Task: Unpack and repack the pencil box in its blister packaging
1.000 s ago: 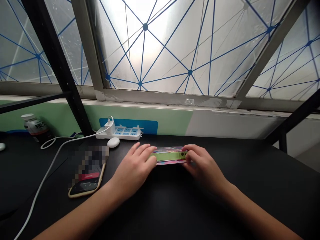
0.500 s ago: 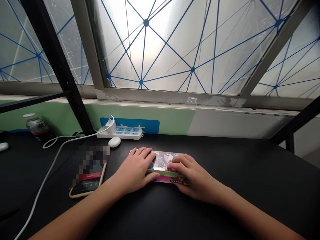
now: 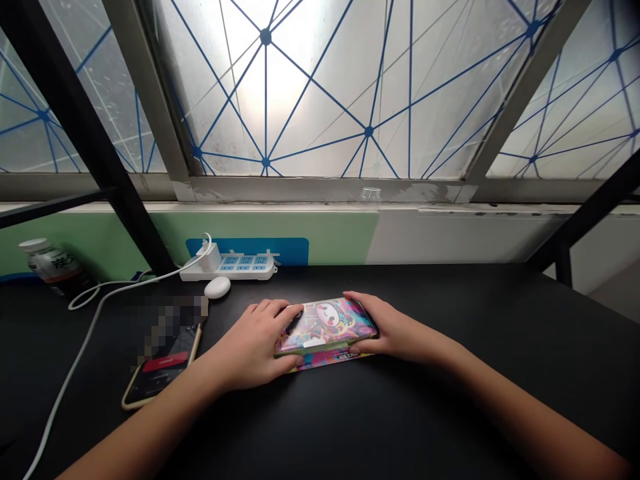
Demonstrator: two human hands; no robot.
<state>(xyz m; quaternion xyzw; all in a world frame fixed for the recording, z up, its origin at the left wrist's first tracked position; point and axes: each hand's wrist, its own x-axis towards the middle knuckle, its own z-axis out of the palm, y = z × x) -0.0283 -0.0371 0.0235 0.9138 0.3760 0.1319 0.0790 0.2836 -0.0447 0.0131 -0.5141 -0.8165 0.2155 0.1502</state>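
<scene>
A colourful cartoon-printed pencil box (image 3: 327,323) lies flat on the black desk (image 3: 450,400), its lid slightly raised along the near edge. My left hand (image 3: 255,347) grips the box's left end, fingers curled over the lid. My right hand (image 3: 393,330) holds the right end, thumb under the near edge and fingers over the far corner.
A phone (image 3: 163,357) lies left of my left hand. Behind it are a white earbud case (image 3: 217,287), a white power strip (image 3: 235,265) with a plugged charger and a white cable (image 3: 85,347) trailing forward. A bottle (image 3: 50,263) stands at the far left. Windows rise behind the desk.
The box went from standing on its long edge to lying flat with the printed lid up. Both hands shifted to its ends and it slid a little nearer to me.
</scene>
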